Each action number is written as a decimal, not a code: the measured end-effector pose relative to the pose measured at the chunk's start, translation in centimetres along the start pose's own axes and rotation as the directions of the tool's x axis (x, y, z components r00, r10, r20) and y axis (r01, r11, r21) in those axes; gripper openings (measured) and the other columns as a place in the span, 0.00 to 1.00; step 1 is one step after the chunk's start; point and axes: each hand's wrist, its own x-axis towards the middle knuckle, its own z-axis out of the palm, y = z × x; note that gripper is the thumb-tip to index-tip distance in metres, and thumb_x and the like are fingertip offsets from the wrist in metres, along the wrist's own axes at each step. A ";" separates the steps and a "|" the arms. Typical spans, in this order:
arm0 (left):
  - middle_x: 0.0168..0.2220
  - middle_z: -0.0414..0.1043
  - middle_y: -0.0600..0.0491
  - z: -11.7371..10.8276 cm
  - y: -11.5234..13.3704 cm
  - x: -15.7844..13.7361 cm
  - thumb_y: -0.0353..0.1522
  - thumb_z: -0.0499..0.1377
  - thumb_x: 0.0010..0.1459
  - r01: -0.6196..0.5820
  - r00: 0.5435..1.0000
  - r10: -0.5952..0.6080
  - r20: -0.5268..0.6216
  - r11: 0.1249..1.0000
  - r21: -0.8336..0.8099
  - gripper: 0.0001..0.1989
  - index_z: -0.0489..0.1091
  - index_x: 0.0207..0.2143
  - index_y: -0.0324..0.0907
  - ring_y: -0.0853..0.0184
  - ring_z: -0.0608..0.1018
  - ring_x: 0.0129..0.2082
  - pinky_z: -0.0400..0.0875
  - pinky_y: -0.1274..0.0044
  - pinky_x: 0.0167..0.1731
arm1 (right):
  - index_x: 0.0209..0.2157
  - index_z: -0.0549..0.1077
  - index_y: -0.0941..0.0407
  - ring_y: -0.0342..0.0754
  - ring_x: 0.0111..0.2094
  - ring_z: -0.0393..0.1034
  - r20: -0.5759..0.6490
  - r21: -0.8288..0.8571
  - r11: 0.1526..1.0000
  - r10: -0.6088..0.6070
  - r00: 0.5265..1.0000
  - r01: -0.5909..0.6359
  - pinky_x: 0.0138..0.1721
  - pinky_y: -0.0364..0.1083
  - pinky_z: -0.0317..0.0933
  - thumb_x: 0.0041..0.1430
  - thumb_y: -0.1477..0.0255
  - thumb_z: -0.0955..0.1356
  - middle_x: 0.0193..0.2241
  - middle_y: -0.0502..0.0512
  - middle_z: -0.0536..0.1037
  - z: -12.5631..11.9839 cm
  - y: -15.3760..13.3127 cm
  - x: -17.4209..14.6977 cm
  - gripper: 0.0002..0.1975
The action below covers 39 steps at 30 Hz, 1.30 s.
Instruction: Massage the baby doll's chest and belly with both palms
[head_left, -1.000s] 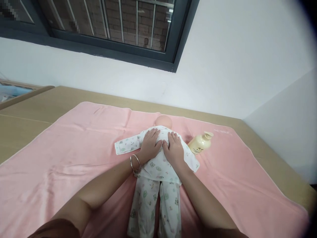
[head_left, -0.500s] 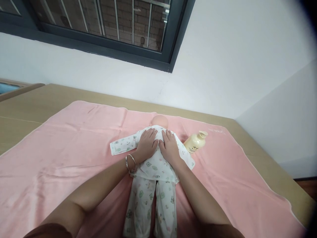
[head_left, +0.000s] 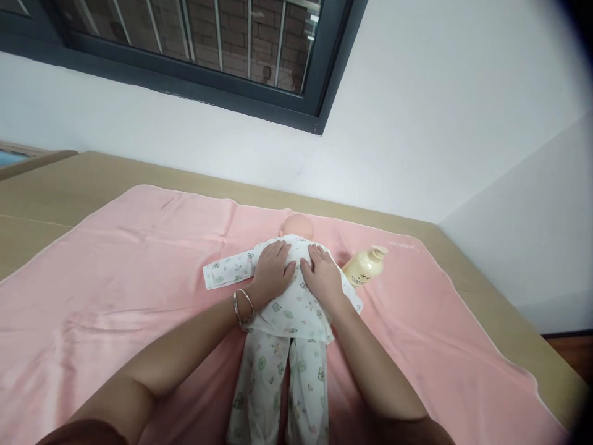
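A baby doll [head_left: 297,226] lies stretched out on a pink sheet [head_left: 152,247], its head toward the wall. It wears a white printed top [head_left: 290,315] and matching trousers [head_left: 264,383]. My left hand [head_left: 272,272], with silver bangles [head_left: 243,306] at the wrist, rests flat on the upper left of the top. On the upper right lies my right hand [head_left: 323,278], palm down, fingers extended. Both thumbs point inward with a small gap between them. Neither hand grips anything. The doll's left-side sleeve [head_left: 227,272] stretches outward; the other is partly hidden by my right arm.
A cream pump bottle [head_left: 364,266] stands or leans just right of the doll's shoulder; which, I cannot tell. The sheet covers a wooden table [head_left: 185,173] that meets a white wall [head_left: 259,154]. A dark-framed window [head_left: 319,93] with bars is above.
My hands have slid slightly apart across the top, the right one a little outward to the right. The doll and bottle stay in place; the view has shifted slightly.
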 end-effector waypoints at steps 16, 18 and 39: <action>0.49 0.72 0.46 -0.3 0.1 -0.2 0.31 0.50 0.62 -0.108 0.992 0.104 -0.070 0.993 -0.046 0.13 0.70 0.47 0.41 0.59 0.72 0.52 0.67 0.63 0.55 | 0.57 0.68 0.61 0.58 0.62 0.58 -0.022 -0.104 0.994 -0.025 0.999 0.023 0.58 0.55 0.56 0.65 0.71 0.58 0.58 0.65 0.68 0.4 -2.3 -1.9 0.22; 0.46 0.73 0.45 -0.4 0.2 -0.3 0.32 0.52 0.61 -0.080 0.992 0.076 -0.105 0.996 -0.036 0.11 0.70 0.44 0.41 0.59 0.73 0.49 0.69 0.64 0.52 | 0.55 0.70 0.58 0.57 0.60 0.61 -0.029 -0.099 0.995 0.023 0.999 -0.026 0.56 0.54 0.59 0.65 0.70 0.59 0.56 0.63 0.70 0.0 -2.5 -2.1 0.21; 0.54 0.69 0.42 0.1 0.1 -0.4 0.34 0.52 0.61 0.023 0.997 -0.026 -0.076 0.999 -0.037 0.18 0.67 0.52 0.39 0.55 0.69 0.56 0.64 0.59 0.58 | 0.61 0.62 0.64 0.55 0.64 0.53 -0.096 -0.025 1.000 -0.006 0.995 0.003 0.64 0.55 0.44 0.66 0.67 0.56 0.61 0.65 0.64 1.9 -0.5 -1.2 0.26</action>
